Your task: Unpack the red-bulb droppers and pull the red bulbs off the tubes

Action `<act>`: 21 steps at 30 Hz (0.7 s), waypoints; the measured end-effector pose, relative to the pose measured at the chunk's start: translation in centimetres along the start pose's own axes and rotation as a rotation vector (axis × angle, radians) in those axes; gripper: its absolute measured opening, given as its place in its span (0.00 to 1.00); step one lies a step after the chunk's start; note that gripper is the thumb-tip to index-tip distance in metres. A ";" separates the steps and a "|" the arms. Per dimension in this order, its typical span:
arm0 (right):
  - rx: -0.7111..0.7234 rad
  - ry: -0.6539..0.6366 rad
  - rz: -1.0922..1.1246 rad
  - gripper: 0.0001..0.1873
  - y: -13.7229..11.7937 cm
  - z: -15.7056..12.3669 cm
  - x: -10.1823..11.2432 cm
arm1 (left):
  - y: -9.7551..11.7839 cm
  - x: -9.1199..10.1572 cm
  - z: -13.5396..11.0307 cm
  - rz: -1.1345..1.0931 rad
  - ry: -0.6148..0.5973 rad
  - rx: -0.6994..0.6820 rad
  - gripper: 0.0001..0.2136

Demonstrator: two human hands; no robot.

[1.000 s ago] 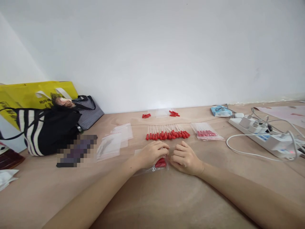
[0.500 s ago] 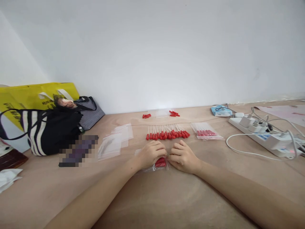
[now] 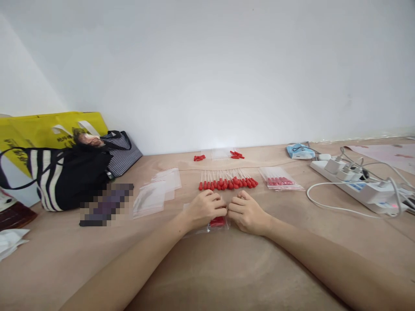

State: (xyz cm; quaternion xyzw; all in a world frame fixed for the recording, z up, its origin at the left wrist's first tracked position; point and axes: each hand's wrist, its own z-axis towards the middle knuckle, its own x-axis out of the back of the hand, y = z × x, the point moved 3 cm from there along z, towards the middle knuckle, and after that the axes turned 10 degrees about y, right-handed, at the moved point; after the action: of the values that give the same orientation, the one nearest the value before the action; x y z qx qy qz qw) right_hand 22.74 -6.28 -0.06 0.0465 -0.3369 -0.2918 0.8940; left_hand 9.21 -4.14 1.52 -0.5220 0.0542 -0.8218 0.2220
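Note:
My left hand [image 3: 207, 209] lies curled over a clear zip bag [image 3: 202, 230] with red pieces, apparently dropper bulbs, [image 3: 217, 222] showing inside it. Close against it on the right, my right hand [image 3: 246, 212] has its fingers folded in at the bag's right edge. Both sets of fingertips are partly hidden, and the upper part of the bag is covered. Just beyond my hands, a row of droppers [image 3: 228, 183] with red rubber bulbs and thin clear stems lies on the table. Filled bags of droppers [image 3: 280, 179] are stacked to the right, flat zip bags [image 3: 152, 196] to the left.
Small red bulbs [image 3: 237, 154] and clear stems [image 3: 220, 154] lie near the wall. At right are a power strip [image 3: 350, 186] with looping white cables and a blue face mask [image 3: 300, 151]. Far left, a black bag [image 3: 76, 177] stands behind a blurred dark object [image 3: 108, 205].
Both hands have drawn slightly closer together over the bag, and less of the red inside shows. The other things on the table stay as they were.

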 end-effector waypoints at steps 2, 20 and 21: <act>0.021 -0.026 0.008 0.15 0.0 0.0 -0.1 | 0.0 0.3 0.1 0.009 -0.016 -0.022 0.13; -0.550 -0.238 0.371 0.18 2.3 -1.4 -0.1 | 0.2 2.5 -3.3 -0.410 0.053 0.575 0.13; -0.583 -0.229 0.398 0.17 2.4 -1.5 -0.3 | 0.6 2.6 -3.6 -0.434 0.037 0.606 0.15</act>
State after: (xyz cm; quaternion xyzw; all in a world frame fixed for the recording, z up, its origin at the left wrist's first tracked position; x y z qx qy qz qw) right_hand 24.67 -4.33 -0.79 -0.3095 -0.3401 -0.1992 0.8654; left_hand 5.28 -6.32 1.83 -0.4169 -0.2993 -0.8379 0.1859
